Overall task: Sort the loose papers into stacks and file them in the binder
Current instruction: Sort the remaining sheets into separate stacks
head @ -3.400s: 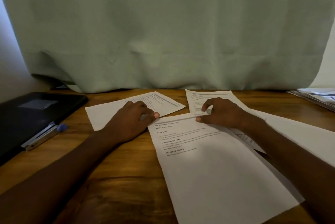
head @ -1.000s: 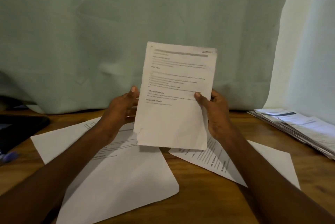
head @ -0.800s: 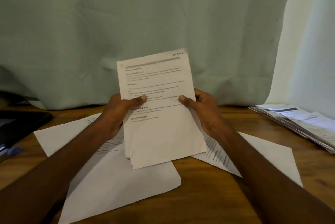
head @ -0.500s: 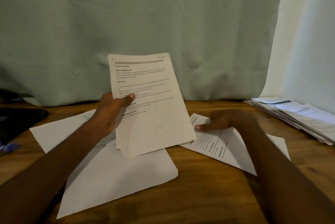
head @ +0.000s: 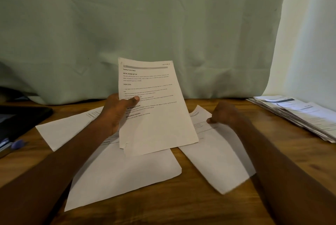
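Sorting step is underway. Left hand (head: 116, 111) is gripping a white printed sheet (head: 154, 108) upright above the wooden table (head: 190, 212); headings are reading "INITIAL SCENE SETUP", "TASK GOAL". Right hand (head: 225, 112) is apparently pinching the white loose sheet (head: 218, 155) lying there, blurred. Next: matching its section, then stacking.

The raised sheet (head: 156, 108) is off-white with black printed lines and a grey bar across its top, and the loose sheets (head: 125, 172) lying under it are white with faint black text. The tabletop (head: 200, 206) is warm brown wood with darker grain. Behind hangs a pale green curtain (head: 145, 24); far right lies a white paper stack (head: 294, 113) with dark bands, far left a black binder (head: 21, 117).
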